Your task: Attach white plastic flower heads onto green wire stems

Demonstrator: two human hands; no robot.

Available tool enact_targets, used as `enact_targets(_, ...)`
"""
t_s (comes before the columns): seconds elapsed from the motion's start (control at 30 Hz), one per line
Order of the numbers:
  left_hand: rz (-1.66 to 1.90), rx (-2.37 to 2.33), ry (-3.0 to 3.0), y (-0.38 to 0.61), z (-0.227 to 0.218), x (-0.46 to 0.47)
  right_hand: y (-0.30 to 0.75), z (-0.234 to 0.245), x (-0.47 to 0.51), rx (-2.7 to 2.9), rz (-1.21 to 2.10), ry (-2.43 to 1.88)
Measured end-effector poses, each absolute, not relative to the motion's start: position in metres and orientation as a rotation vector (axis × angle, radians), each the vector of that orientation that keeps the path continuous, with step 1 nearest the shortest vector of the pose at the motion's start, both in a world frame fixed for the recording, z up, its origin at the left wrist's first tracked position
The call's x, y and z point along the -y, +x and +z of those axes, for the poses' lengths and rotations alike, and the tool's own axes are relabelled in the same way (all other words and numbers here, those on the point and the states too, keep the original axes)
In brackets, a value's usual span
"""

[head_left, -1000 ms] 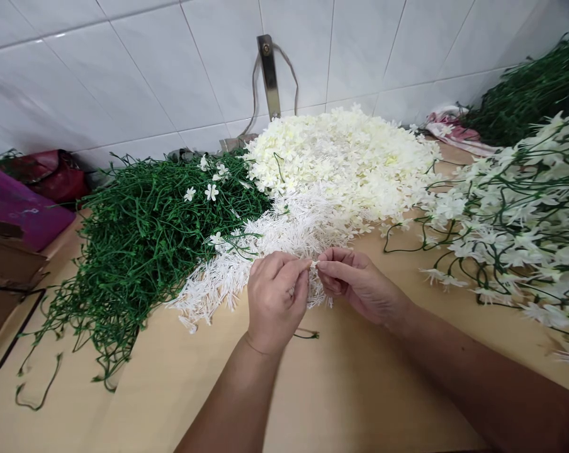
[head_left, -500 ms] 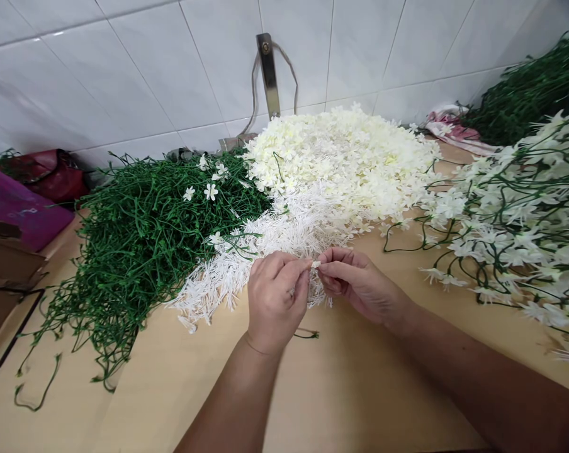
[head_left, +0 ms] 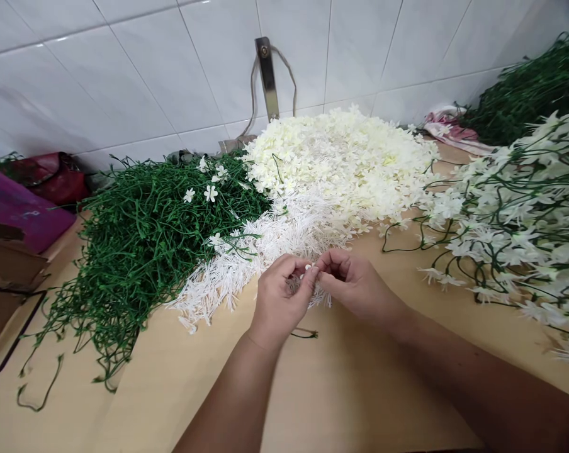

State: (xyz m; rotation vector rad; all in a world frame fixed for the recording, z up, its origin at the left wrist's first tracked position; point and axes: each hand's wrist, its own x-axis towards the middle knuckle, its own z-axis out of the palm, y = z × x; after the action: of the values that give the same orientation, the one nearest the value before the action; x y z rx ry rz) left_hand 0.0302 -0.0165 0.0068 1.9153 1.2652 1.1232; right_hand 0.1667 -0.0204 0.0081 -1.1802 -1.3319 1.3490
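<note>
My left hand (head_left: 281, 301) and my right hand (head_left: 360, 286) meet fingertip to fingertip over the table. Pinched between them is a small white artificial flower piece (head_left: 308, 268), mostly covered by the fingers. Just beyond my hands spreads a pile of thin white stamens (head_left: 289, 226). Behind it rises a heap of cream-white fabric flowers (head_left: 345, 154). On the left lies a thick mound of green plastic stems (head_left: 157, 226) with a few white blossoms on top. A short green stem (head_left: 306, 333) shows beside my left wrist, its other end hidden.
Finished-looking white flowers on green stems (head_left: 515, 233) fill the right side. More green stems (head_left: 534, 88) lie in the far right corner near a pink and white cloth (head_left: 454, 129). A cardboard box (head_left: 11, 267) stands at left. A tiled wall (head_left: 209, 69) closes the back.
Both hands have drawn closer, and my right fingers have curled in more. The white piece, earlier held out between the fingertips, is now more covered and sits nearer my left thumb.
</note>
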Motion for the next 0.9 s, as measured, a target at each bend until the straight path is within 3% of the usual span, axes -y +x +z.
enact_targets(0.5,1.405,-1.363,1.353,0.014,0.003,0.007,0.161,0.013,0.024,1.356,1.358,-1.128)
enact_targets(0.73,1.777,-1.758,1.921,-0.007,0.02,0.005,0.163,0.012,0.022,1.281,1.41,-1.167)
enact_targets(0.9,1.39,-1.266,2.31,0.012,0.017,0.017,0.166,0.01,0.018,1.179,1.426,-1.174)
